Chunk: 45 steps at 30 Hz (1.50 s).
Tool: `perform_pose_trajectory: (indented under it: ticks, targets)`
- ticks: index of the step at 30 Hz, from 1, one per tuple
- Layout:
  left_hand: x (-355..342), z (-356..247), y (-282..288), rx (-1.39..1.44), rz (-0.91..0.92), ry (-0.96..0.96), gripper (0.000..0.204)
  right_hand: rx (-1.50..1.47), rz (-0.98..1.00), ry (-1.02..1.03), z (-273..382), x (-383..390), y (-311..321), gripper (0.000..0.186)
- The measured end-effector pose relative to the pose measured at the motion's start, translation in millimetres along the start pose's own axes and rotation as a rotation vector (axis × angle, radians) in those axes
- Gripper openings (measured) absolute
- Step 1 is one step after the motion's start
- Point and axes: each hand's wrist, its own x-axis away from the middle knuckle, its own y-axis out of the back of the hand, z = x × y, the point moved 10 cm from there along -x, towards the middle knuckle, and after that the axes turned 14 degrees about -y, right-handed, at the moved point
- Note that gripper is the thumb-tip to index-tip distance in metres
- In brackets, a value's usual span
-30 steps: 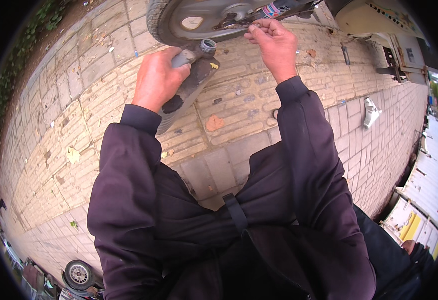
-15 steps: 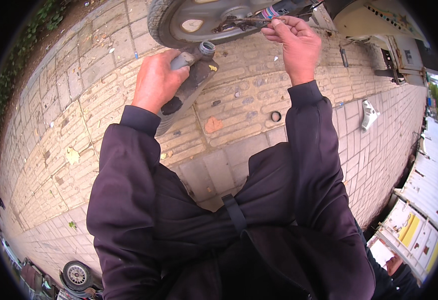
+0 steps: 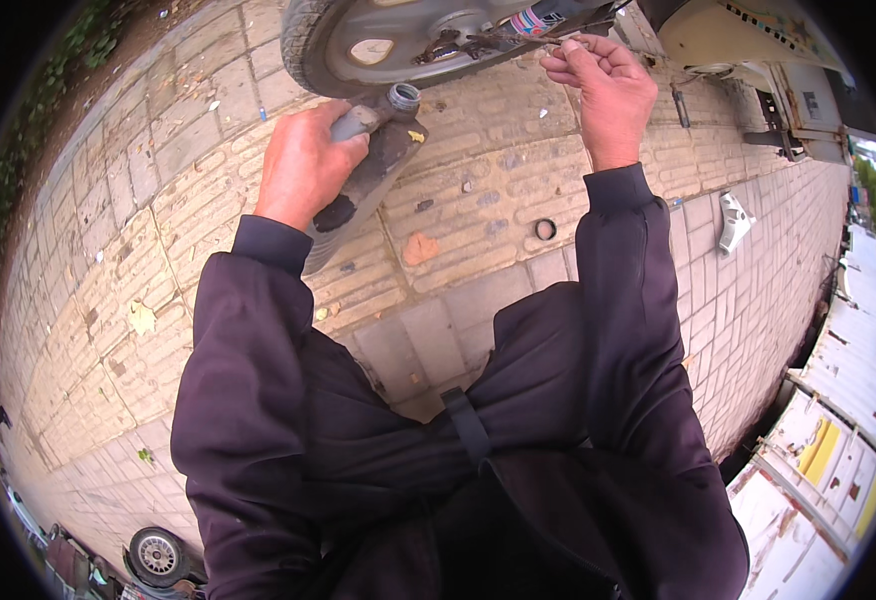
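Observation:
My left hand point(image 3: 308, 160) is wrapped round the grey handle of a dirty dark plastic jug point(image 3: 373, 175), which leans on the paving with its uncapped neck up near a wheel point(image 3: 398, 60). Between thumb and fingertips my right hand point(image 3: 606, 95) pinches a thin dark rod point(image 3: 533, 40). This rod reaches left across the wheel towards a dark, greasy-looking lump point(image 3: 443, 47) near the hub. Whether rod and lump are one piece I cannot tell. Behind the rod shows a dark cylinder with a pink and blue label point(image 3: 536, 20).
A black ring point(image 3: 545, 229) and a flat orange-brown piece point(image 3: 420, 248) lie on the paving between my arms. Further right are a dark tube point(image 3: 680, 105) and a pale metal bracket point(image 3: 732, 224). White, rusty panels point(image 3: 808, 480) stand at lower right, a loose wheel point(image 3: 158, 553) at lower left.
My right hand has drawn slightly right with the rod, away from the jug. The left hand keeps its hold on the jug. The person at the lower right is out of sight.

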Motion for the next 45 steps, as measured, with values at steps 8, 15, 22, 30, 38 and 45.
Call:
perform_pose_trajectory:
  ticks: [8, 15, 22, 30, 38, 45]
  targets:
    - [2.1, -0.1, -0.5, 0.001, 0.008, 0.033, 0.043, 0.095, 0.024, -0.043, 1.7, 12.9, -7.6, 0.019]
    - [2.1, -0.3, -0.8, -0.013, -0.001, -0.017, 0.046, -0.077, 0.096, -0.042, -10.4, 5.5, -34.5, 0.019]
    - [2.7, 0.9, 3.1, 0.015, -0.016, -0.006, 0.043, -0.083, 0.071, -0.007, -8.8, 3.8, -29.5, 0.019]
    - [3.5, 1.1, 4.0, 0.004, -0.022, -0.006, 0.042, -0.087, 0.001, 0.008, -0.9, 6.8, -18.2, 0.019]
    - [8.0, 13.5, 10.3, 0.05, -0.035, 0.014, 0.043, -0.002, -0.017, -0.004, 21.6, 41.4, 2.8, 0.019]
    - [27.5, 26.7, 25.5, 0.215, 0.006, 0.028, 0.043, 0.035, 0.059, -0.302, -5.3, 113.8, 14.0, 0.018]
